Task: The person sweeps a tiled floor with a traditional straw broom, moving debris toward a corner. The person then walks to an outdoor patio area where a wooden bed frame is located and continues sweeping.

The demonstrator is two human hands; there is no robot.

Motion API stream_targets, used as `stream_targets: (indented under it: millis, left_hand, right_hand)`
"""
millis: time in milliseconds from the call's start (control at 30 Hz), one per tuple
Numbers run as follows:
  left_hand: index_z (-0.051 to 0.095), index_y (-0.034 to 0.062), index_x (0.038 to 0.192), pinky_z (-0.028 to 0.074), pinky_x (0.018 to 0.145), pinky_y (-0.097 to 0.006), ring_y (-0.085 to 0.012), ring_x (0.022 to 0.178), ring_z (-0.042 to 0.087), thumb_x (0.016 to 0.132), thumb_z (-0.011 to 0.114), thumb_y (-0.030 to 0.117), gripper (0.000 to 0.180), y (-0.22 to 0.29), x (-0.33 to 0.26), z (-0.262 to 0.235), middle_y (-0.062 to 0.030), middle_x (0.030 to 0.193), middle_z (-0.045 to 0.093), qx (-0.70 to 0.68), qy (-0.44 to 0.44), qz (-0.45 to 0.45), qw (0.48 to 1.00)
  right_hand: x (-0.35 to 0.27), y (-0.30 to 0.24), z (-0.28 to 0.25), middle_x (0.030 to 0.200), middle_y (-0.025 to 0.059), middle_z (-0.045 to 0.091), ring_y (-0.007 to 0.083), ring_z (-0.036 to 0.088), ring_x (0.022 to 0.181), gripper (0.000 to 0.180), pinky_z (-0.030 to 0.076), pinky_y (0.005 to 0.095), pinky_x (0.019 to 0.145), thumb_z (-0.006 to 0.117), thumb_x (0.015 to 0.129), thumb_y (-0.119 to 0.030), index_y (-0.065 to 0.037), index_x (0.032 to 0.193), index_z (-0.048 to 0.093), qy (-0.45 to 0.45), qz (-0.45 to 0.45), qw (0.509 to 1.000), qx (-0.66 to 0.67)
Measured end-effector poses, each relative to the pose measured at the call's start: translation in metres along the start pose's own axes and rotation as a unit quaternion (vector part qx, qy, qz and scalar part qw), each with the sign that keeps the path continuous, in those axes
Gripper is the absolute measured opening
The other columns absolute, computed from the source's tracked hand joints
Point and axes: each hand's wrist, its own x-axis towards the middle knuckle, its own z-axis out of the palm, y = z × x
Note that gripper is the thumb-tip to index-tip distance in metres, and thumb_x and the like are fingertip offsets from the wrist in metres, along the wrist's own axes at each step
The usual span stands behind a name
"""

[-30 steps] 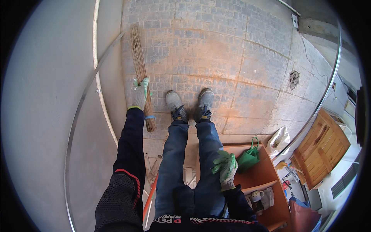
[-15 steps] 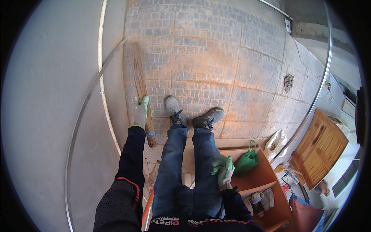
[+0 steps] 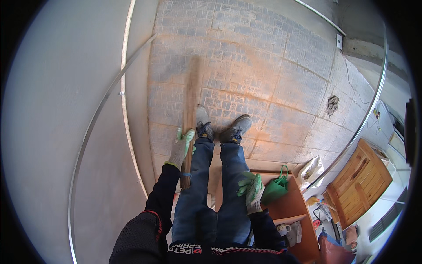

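My left hand (image 3: 181,147), in a pale knit glove with green-coated fingers, is closed around a stick broom (image 3: 191,92). The broom is a long bundle of thin brown sticks, bound near its close end with a blue band; its far end is blurred. It hangs over my left leg and shoe, pointing away from me. My right hand (image 3: 252,192), gloved alike, hovers beside my right thigh with its fingers apart and nothing in them.
An orange-brown open cabinet (image 3: 303,211) at my right holds a green bag (image 3: 277,188), a mug (image 3: 283,229) and packets. Beyond are a white sack (image 3: 311,171) and wooden furniture (image 3: 362,185). A grey wall (image 3: 48,110) rises at left; dusty patterned paving (image 3: 237,66) lies ahead.
My left hand has brought the stick broom to the right and closer, from beside the wall to over my left leg. The right hand has barely moved. The view has shifted slightly.
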Motion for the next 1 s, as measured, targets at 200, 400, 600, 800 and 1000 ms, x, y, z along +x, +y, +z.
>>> stream_targets:
  millis: [200,400,600,800,1000]
  left_hand:
    - [0.058,0.012,0.097,0.052,0.042,-0.036,-0.0186,0.051,0.06,0.095,0.075,0.035,0.03,0.001,0.034,-0.004,-0.0054,0.074,0.062,-0.058,0.007,-0.105,0.993]
    - [0.061,0.0139,0.119,0.051,0.039,-0.031,-0.0153,0.047,0.06,0.095,0.077,0.034,0.035,-0.016,-0.049,0.116,-0.0051,0.071,0.061,-0.101,-0.153,-0.101,0.978]
    - [0.059,0.0122,0.109,0.05,0.038,-0.033,-0.0206,0.046,0.059,0.096,0.074,0.036,0.031,-0.012,-0.066,0.005,-0.0068,0.07,0.06,-0.129,0.039,-0.101,0.986]
    - [0.058,0.0091,0.099,0.05,0.042,-0.037,-0.0208,0.046,0.058,0.097,0.071,0.035,0.029,-0.003,-0.004,0.052,-0.0064,0.067,0.059,-0.032,-0.06,-0.156,0.985]
    - [0.062,0.0117,0.117,0.051,0.043,-0.03,-0.0137,0.052,0.059,0.095,0.076,0.03,0.032,-0.014,-0.099,0.136,-0.0011,0.074,0.062,-0.054,-0.201,-0.142,0.968]
  right_hand:
    - [0.004,0.003,-0.009,0.077,0.0146,0.069,0.0199,0.062,0.048,0.071,0.055,0.0342,0.044,0.04,0.107,-0.058,0.008,0.124,0.062,-0.001,-0.007,1.0,-0.019]
    - [0.002,0.006,-0.008,0.079,0.0144,0.07,0.0181,0.062,0.05,0.067,0.054,0.0328,0.043,0.043,0.107,-0.056,0.005,0.123,0.064,0.018,0.01,0.999,0.027]
    - [0.0,0.005,-0.006,0.079,0.0141,0.071,0.0183,0.063,0.051,0.065,0.055,0.0322,0.045,0.043,0.108,-0.054,0.005,0.124,0.064,-0.004,0.003,0.999,0.034]
    - [0.001,0.011,-0.006,0.081,0.014,0.071,0.0179,0.063,0.052,0.066,0.056,0.0323,0.046,0.042,0.108,-0.054,0.006,0.125,0.062,-0.007,-0.008,1.0,0.028]
    - [0.003,0.01,-0.006,0.077,0.0139,0.07,0.0179,0.061,0.049,0.07,0.055,0.0319,0.044,0.042,0.107,-0.057,0.008,0.124,0.063,0.006,-0.002,0.998,0.059]
